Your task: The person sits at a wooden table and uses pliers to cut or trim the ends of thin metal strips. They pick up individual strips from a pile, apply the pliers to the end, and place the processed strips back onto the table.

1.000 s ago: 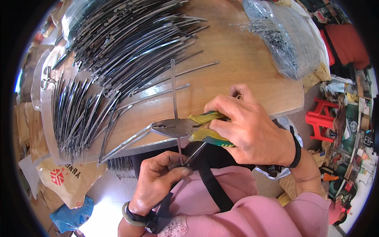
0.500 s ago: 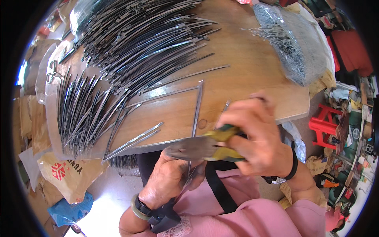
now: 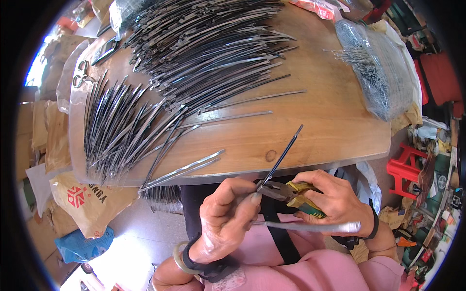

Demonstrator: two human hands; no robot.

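My left hand (image 3: pixel 225 211) is closed in a pinch on a thin dark metal strip (image 3: pixel 285 155), which slants up and right over the table edge. My right hand (image 3: pixel 335 199) grips pliers (image 3: pixel 277 191) with yellow and green handles. Their jaws meet the strip right at my left fingertips; how tightly they are closed is hard to make out. A flat silvery strip (image 3: pixel 310 227) sticks out rightward from below my left fingers, passing under the pliers. Whether it joins the dark strip is hidden by my fingers.
The wooden table (image 3: pixel 330 121) bears a large heap of metal strips (image 3: pixel 208 53) and a smaller pile (image 3: pixel 121 121). Scissors (image 3: pixel 81 73) lie at the left, a plastic bag of thin metal pieces (image 3: pixel 374 72) at the right. A red stool (image 3: pixel 407 169) stands beyond the table's right side.
The pliers have come down from over my left hand to its fingertips, on the right. The held strips now point up-right and rightward instead of nearly straight up. The view has shifted slightly.
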